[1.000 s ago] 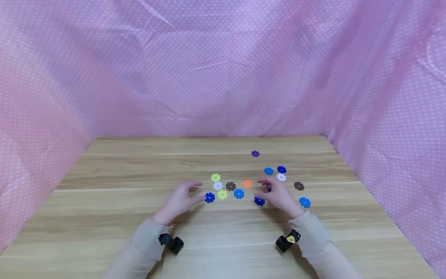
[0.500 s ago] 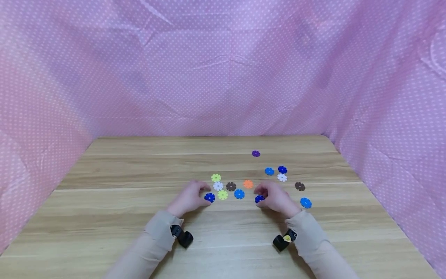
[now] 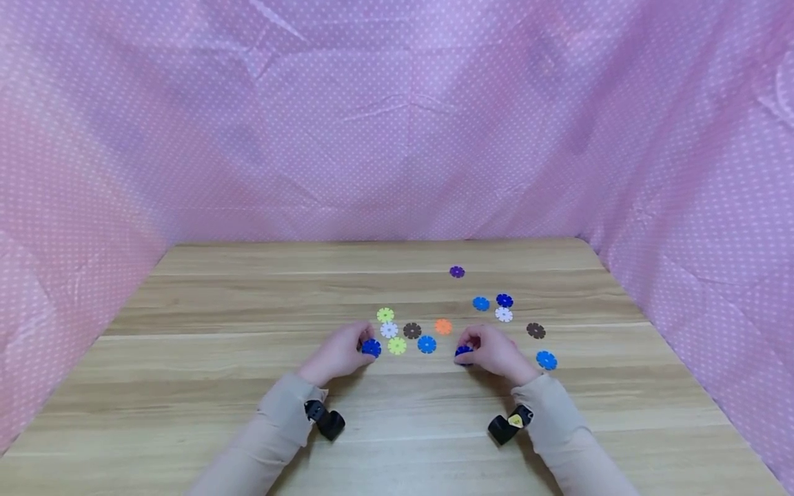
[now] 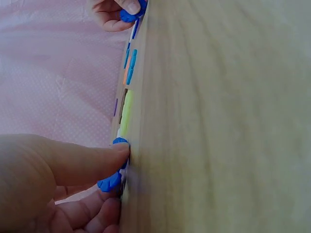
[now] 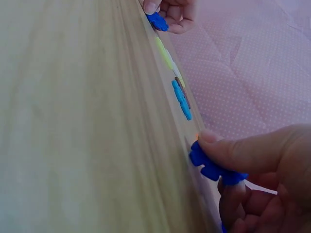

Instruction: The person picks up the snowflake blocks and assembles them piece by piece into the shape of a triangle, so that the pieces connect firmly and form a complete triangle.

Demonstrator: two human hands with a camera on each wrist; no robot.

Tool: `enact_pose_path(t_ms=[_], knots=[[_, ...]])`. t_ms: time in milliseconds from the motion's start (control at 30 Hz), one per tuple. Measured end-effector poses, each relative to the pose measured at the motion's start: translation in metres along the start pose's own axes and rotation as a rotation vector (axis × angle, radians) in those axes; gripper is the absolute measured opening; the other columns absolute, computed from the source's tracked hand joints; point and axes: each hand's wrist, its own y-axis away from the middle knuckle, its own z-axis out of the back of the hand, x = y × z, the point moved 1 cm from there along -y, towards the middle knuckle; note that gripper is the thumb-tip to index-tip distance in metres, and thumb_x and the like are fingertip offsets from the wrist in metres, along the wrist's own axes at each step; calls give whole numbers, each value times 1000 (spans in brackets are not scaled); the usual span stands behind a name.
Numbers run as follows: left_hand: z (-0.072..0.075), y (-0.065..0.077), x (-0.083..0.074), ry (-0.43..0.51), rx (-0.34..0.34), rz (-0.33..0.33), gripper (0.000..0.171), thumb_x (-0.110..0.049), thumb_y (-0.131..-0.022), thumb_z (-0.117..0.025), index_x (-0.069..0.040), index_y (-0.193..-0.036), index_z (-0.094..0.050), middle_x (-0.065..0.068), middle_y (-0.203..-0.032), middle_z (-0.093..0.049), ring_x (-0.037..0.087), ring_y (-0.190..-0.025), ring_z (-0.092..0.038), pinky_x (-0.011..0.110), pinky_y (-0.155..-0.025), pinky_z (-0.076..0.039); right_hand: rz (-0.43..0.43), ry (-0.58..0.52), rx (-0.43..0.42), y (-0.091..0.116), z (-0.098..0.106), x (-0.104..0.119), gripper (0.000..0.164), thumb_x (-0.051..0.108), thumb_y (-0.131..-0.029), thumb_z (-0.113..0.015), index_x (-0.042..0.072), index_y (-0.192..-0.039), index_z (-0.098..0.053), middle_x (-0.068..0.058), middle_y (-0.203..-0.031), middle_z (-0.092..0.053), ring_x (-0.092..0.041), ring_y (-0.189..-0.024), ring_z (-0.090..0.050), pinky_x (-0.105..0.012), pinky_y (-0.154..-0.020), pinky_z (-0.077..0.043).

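My left hand [image 3: 338, 353] pinches a dark blue notched plastic disc [image 4: 110, 182] between thumb and fingers, its edge tipped up close over the table. Opposite it, my right hand [image 3: 495, 353] grips another dark blue notched disc [image 5: 210, 165], tilted, with the thumb on top and fingers beneath. Between the hands lie flat discs of the same kind: lime [image 3: 397, 346], white [image 3: 389, 330], brown [image 3: 412, 331], lighter blue [image 3: 426, 344] and orange [image 3: 443, 326]. A further bit of blue [image 5: 224, 227] peeks out under the right hand's fingers; the rest of it is hidden.
Farther back and right are more discs: purple [image 3: 457, 272], lighter blue [image 3: 480, 304], dark blue [image 3: 504, 300], white [image 3: 504, 314], brown [image 3: 536, 331] and another lighter blue [image 3: 546, 359]. Pink dotted cloth [image 3: 384, 138] hangs around the wooden table [image 3: 397, 441].
The left hand has moved right to the dark blue disc at its side. Both hands have closed thumb and fingers on their dark blue discs and tipped them up.
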Motion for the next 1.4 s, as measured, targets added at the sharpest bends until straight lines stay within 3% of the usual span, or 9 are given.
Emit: enact_pose_path(t_ms=[267, 400, 567, 767, 933, 1200, 1400], knots=[[-1, 0, 3, 78, -63, 27, 10, -1, -86, -65, -8, -92, -61, 1, -82, -59, 14, -75, -54, 30, -70, -49, -7, -13, -8, 1, 1, 1, 15, 21, -84, -72, 12, -75, -63, 0, -73, -53, -14, -65, -47, -24, -55, -36], [0, 5, -1, 165, -108, 26, 15, -3, -86, -65, -9, -100, -65, 0, -83, -60, 12, -74, -53, 27, -67, -48, 15, -119, 31, 2, 0, 4, 15, 23, -87, -69, 10, -81, -64, 1, -67, -55, -12, -61, -52, -23, -55, -44], [2, 14, -12, 264, -151, 11, 23, -5, -86, -66, -9, -109, -67, 0, -82, -62, 12, -70, -54, 24, -58, -48, 39, -290, 81, 8, 0, 17, 21, 20, -89, -66, 3, -100, -61, -4, -69, -62, -13, -62, -59, -27, -59, -55], [2, 19, -23, 334, -212, -74, 24, -1, -83, -69, -4, -107, -69, 5, -84, -66, 12, -73, -59, 21, -63, -52, 49, -397, 74, 17, 1, 41, 28, 14, -92, -62, 0, -116, -58, -16, -79, -65, -19, -70, -63, -34, -68, -58], [3, 22, -32, 334, -277, -134, 21, -2, -81, -71, -4, -102, -70, 5, -83, -68, 9, -74, -61, 21, -69, -53, 106, -454, 101, 21, -1, 58, 31, 11, -95, -56, -4, -123, -55, -22, -87, -65, -22, -76, -64, -41, -76, -57], [5, 27, -42, 300, -337, -233, 16, -6, -84, -70, -8, -100, -71, 2, -85, -69, 7, -71, -60, 22, -63, -52, 128, -489, 97, 21, -4, 71, 31, 17, -95, -58, 2, -122, -56, -10, -78, -66, -31, -77, -64, -42, -75, -56], [4, 30, -46, 270, -392, -350, 15, -2, -83, -71, -8, -96, -70, 1, -85, -68, 8, -71, -61, 22, -63, -53, 160, -541, 72, 20, -7, 78, 31, 13, -95, -58, -3, -121, -54, 0, -69, -64, -23, -68, -64, -33, -68, -56]])
